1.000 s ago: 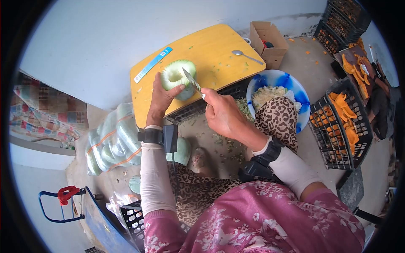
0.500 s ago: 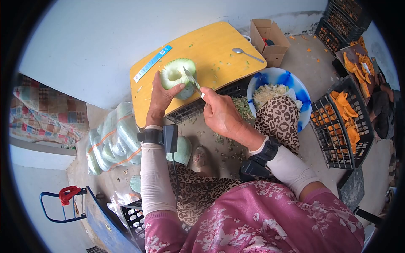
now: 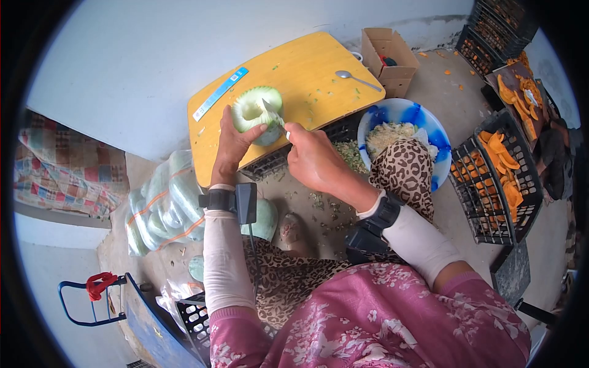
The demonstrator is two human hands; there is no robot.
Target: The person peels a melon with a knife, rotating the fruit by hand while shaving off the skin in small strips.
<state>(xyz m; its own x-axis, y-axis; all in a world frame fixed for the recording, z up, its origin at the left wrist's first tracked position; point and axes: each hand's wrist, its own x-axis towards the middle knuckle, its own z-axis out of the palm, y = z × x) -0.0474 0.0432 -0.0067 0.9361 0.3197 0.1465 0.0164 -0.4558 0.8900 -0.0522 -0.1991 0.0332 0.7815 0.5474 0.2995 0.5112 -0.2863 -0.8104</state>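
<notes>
Right hand (image 3: 319,161) and knife (image 3: 270,109) had edged leftward since the earlier frame. I saw its fingers clamped round the handle, blade against the hollowed gourd (image 3: 262,116) on the table (image 3: 300,61); the left hand (image 3: 236,142) gripped the gourd's side.

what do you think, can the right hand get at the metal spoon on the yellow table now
Probably not straight away: the right hand is holding the knife at the hollowed gourd. The way to the metal spoon looks free, so it could likely reach once empty.
</notes>
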